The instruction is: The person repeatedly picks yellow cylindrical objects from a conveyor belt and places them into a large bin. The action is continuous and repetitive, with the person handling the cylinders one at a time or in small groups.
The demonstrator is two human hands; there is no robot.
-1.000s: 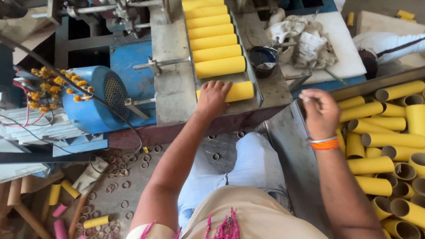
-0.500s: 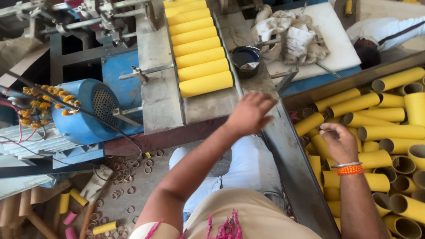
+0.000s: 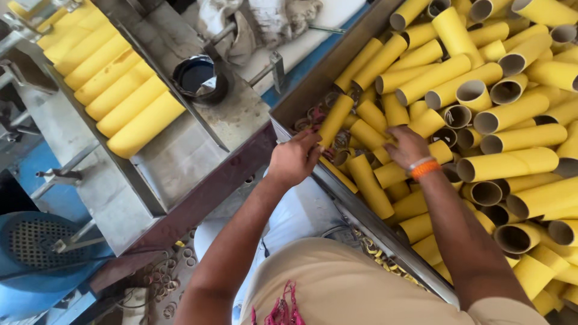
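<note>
A metal bin (image 3: 299, 95) on the right holds a heap of yellow cardboard tubes (image 3: 509, 114). My left hand (image 3: 294, 159) is at the bin's near corner, fingers closed on the lower end of one slanted yellow tube (image 3: 335, 119). My right hand (image 3: 407, 145), with an orange band on its wrist, lies palm down on the tubes a little further right. Its fingertips are buried among the tubes, so its grip is hidden.
A row of yellow tubes (image 3: 117, 90) lies side by side on a sloping metal chute (image 3: 180, 162) at the left. A black cup of dark liquid (image 3: 198, 75) and rags (image 3: 259, 18) sit behind. A blue motor (image 3: 36, 247) and small rings (image 3: 174, 265) on the floor lie below.
Both hands have moved right, from the chute and the bin's edge into the bin of tubes. The left hand has closed on a tube. The view has swung towards the bin.
</note>
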